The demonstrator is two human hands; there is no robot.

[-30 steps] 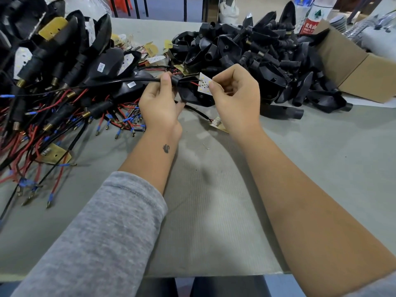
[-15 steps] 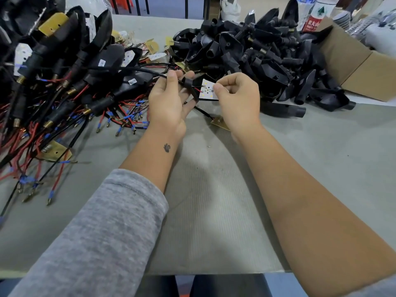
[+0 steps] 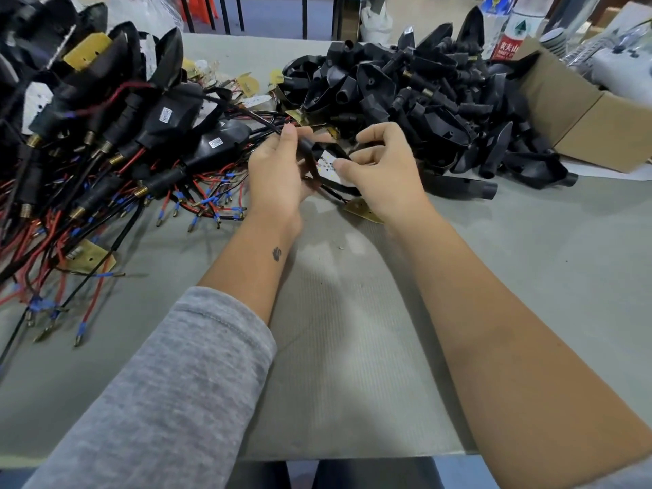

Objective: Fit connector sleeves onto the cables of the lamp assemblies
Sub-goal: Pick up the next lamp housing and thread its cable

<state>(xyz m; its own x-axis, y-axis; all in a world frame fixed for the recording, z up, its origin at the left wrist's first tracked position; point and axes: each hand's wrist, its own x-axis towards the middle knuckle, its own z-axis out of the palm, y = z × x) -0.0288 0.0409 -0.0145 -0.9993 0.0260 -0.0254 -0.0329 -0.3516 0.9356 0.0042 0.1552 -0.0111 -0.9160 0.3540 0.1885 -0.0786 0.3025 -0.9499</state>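
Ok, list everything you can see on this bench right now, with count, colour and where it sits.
wired lamp assemblies: a heap, black with red and black leads, table's left
empty housings: a heap, black, far right of centre
cardboard box: one, brown, far right
bottles: two, one red-labelled, far edge
brass plates: several, yellow, scattered
table: one, grey
white board: one, between the hands
cable: one, black
left hand: grips the cable
right hand: pinches the white board
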